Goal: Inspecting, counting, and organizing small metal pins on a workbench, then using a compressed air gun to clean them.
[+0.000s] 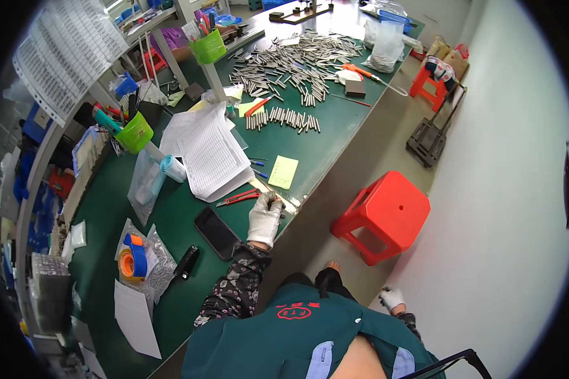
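My left hand (264, 221), in a white glove with greyed fingertips, is closed at the table's front edge. Its bent fingers press together over a pale narrow strip (289, 205); whatever they pinch is hidden. Just left of them lies a red box cutter (239, 198), with a black phone (216, 232) below it. A yellow sticky note (283, 172) sits beyond the hand, beside blue pens (258, 168). Away from the table, by the wall, hangs my gloved right hand (393, 299), small in view. Its fingers look loosely apart with nothing seen in them.
Many short metal pins (291, 66) cover the far part of the green table (325, 142). Printed sheets (212, 155), a stapler (186, 262) and orange tape (131, 262) lie leftward. A red stool (392, 211) and a folded trolley (428, 140) stand on the floor.
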A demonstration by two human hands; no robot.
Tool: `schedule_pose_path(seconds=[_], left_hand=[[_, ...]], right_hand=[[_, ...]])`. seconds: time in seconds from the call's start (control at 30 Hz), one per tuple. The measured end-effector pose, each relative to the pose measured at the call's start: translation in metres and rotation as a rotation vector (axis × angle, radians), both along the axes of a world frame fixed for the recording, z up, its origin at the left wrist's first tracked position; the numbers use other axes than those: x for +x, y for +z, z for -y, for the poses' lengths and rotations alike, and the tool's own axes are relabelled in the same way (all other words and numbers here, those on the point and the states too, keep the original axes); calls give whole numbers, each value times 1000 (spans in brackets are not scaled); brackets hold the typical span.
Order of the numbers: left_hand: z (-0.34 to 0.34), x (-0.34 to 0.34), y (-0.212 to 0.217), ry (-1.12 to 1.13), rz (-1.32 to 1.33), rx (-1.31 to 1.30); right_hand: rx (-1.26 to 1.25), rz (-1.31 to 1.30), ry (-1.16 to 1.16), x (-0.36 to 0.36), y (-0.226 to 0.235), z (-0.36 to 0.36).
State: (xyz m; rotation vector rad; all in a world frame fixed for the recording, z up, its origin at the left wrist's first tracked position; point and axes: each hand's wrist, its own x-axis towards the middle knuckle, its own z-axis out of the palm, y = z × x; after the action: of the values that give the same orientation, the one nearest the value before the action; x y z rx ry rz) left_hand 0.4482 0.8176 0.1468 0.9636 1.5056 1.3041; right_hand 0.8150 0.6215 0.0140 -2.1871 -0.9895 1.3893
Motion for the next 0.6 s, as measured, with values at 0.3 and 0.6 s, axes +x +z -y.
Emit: schedule_pose_path(seconds=[0.3,0.6], left_hand=[[-131,8,35,122,99,-123],[-262,-25,-20,480,-725,-277]], right_hand=[[121,16,-4,47,26,-182],[-45,-7,297,17,-1,-218]])
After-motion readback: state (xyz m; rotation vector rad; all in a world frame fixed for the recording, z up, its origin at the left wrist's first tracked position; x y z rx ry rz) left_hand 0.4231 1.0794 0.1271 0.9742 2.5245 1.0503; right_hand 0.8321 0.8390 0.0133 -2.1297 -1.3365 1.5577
